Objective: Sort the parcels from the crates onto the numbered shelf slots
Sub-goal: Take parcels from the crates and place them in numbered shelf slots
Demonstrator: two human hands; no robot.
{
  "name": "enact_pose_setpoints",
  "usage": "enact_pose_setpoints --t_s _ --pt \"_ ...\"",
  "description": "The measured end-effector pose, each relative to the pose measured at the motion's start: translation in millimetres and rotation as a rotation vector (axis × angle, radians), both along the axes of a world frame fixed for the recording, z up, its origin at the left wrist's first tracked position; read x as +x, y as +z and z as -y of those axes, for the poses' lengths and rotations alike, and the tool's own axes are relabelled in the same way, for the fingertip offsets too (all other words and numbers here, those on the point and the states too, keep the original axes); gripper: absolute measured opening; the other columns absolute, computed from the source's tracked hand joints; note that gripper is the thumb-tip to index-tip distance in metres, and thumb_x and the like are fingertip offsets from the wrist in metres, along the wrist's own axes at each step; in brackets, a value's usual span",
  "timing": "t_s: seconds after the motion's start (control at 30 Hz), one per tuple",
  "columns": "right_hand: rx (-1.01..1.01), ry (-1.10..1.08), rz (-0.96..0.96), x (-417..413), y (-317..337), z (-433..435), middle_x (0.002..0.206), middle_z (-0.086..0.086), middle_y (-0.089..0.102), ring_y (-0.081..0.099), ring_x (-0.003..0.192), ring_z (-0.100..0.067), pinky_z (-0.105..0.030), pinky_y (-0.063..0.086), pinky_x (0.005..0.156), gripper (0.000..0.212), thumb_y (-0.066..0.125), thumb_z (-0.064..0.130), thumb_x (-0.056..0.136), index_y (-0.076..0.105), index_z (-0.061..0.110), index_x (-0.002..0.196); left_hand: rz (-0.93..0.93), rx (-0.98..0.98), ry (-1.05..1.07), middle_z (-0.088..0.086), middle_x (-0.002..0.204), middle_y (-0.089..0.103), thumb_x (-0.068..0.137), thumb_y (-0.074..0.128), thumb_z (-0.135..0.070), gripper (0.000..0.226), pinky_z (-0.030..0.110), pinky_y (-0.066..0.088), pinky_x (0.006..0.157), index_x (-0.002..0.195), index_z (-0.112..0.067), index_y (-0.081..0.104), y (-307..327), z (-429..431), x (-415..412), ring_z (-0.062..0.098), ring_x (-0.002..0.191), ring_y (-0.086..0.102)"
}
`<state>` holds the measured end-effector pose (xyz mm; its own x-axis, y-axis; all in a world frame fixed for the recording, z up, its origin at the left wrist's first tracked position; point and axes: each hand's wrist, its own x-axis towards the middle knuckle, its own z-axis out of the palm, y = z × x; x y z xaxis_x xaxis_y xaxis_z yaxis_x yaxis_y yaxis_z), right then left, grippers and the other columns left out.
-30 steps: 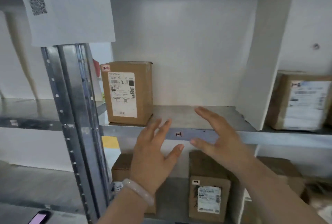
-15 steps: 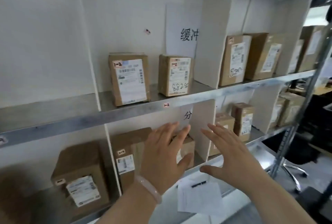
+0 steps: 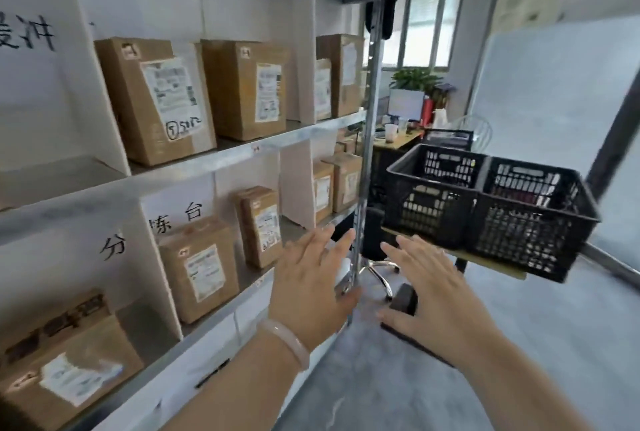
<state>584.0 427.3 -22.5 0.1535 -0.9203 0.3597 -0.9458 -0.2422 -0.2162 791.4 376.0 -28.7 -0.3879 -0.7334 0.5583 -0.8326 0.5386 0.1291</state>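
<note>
Parcels (image 3: 159, 101), brown cardboard boxes with white labels, stand upright in the slots of a metal shelf (image 3: 221, 158) that takes up the left half of the view. White dividers (image 3: 300, 60) part the slots, and small tags (image 3: 256, 148) sit on the shelf's front edge. Right of the shelf's upright post (image 3: 366, 153), two black mesh crates (image 3: 433, 195) stand side by side, touching, on a wooden board (image 3: 498, 266); what lies in them cannot be made out through the mesh. Both hands reach forward, low in the middle of the view. The left hand (image 3: 311, 288) is in front of the lower shelf's end, fingers straight and spread, grasping nothing. The right hand (image 3: 436, 292) hovers just below the crate nearer the shelf, fingers likewise straight and apart, touching nothing. A pale bracelet (image 3: 287, 340) circles the left wrist.
</note>
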Motion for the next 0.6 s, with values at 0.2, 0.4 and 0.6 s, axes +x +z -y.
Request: enact_pose_setpoints --t_s 0.2,0.4,0.6 --pt "0.038 -0.172 -0.004 -65 -19 20 0.164 0.011 0.009 -0.003 0.152 -0.01 -0.034 0.0 0.124 0.095 0.056 0.075 0.077 0.015 0.04 0.154 0.016 0.043 -0.124 0.0 0.154 0.042 0.086 0.042 -0.065 0.075 0.043 0.028 0.117 0.153 -0.033 0.033 -19 55 -83 0.023 0.143 0.035" --pt "0.074 -0.331 0.005 -123 -38 66 0.164 0.014 0.007 -0.007 0.151 -0.008 -0.029 -0.006 0.119 0.095 0.06 0.072 0.077 0.011 0.044 0.153 -0.021 0.104 -0.261 0.0 0.156 0.038 0.088 0.051 -0.063 0.076 0.045 0.03 0.116 0.154 -0.034 0.029 -39 130 -154 0.021 0.145 0.03" --pt "0.045 -0.43 0.016 -170 -28 152 0.164 0.015 0.005 -0.009 0.149 -0.005 -0.034 -0.001 0.123 0.092 0.058 0.069 0.081 0.009 0.042 0.155 0.002 0.094 -0.339 -0.002 0.158 0.034 0.087 0.03 -0.071 0.076 0.051 0.029 0.117 0.154 -0.037 0.02 -35 232 -212 0.019 0.147 0.026"
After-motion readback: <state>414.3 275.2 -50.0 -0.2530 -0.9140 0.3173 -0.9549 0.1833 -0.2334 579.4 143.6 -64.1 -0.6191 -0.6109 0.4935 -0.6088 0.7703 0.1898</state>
